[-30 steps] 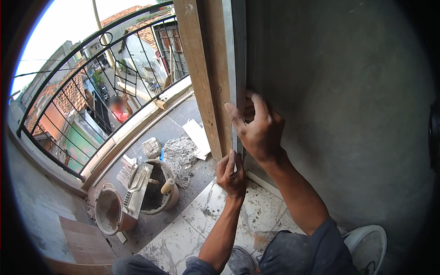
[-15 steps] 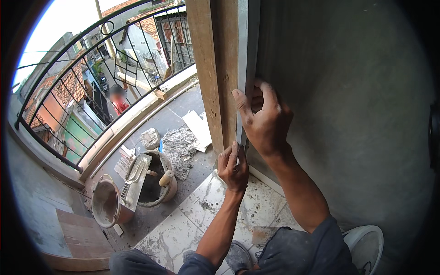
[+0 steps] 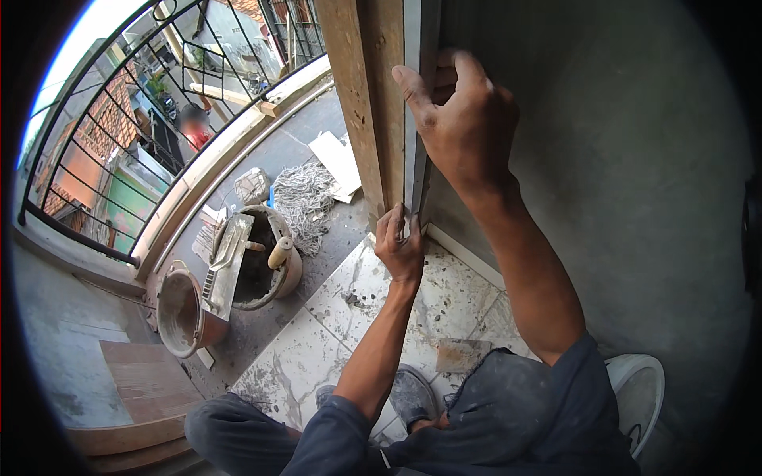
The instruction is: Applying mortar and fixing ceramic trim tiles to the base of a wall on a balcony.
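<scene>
A long, narrow grey strip [image 3: 412, 119] stands upright along a brown wooden door frame [image 3: 383, 95], at the edge of the dark grey wall. My right hand [image 3: 474, 119] is closed around the strip's upper visible part, thumb across its front and fingers curled at the wall side. Lower down, close to the foot of the frame, my left hand [image 3: 399, 250] pinches the strip with its fingertips. What lies behind the left fingers is hidden.
Left of the frame stand a mortar bucket [image 3: 294, 274] with a wooden-handled tool, a metal trowel [image 3: 230, 266] across its rim, and another bucket [image 3: 181, 317]. String [image 3: 305, 198] lies tangled beyond. A railing [image 3: 95, 174] edges the balcony; a person [image 3: 194, 131] is below. A white round container [image 3: 647, 389] sits right.
The view has tilted downward, so the scene sits higher in the picture. My right hand has slid up the strip, farther from my left hand, which stays near the frame's foot.
</scene>
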`<state>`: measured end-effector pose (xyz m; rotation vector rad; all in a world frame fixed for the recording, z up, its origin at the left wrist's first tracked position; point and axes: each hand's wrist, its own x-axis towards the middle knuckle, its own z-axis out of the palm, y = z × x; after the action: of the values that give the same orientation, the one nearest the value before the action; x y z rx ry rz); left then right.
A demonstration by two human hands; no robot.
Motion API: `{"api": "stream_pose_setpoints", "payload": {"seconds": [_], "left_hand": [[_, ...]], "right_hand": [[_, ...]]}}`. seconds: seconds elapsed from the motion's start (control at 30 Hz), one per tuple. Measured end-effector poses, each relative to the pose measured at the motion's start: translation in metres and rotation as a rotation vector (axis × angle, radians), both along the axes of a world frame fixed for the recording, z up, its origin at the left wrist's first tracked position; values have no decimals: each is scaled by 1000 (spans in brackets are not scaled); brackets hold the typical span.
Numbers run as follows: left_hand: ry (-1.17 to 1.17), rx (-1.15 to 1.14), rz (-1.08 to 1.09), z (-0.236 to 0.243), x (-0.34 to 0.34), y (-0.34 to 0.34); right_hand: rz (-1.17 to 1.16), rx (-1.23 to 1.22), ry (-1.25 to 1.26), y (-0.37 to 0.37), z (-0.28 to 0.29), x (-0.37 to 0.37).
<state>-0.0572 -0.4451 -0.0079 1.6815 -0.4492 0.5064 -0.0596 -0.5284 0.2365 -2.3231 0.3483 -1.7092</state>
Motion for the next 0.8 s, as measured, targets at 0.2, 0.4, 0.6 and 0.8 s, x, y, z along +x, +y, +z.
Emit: {"api": "stream_pose_setpoints", "payload": {"seconds": [0.2,0.4,0.6,0.8], "left_hand": [[-35,146,72,-37,1,-2],[95,136,-27,-65,0,23],[71,40,-169,-21,12,27],[-131,152,-270,0,21,29]], "right_hand": [[50,-48,-11,-4,0,-3],[75,16,59,1,6,-8],[125,21,73,-8,10,-15],[133,35,-27,-5,2,-11]]}}
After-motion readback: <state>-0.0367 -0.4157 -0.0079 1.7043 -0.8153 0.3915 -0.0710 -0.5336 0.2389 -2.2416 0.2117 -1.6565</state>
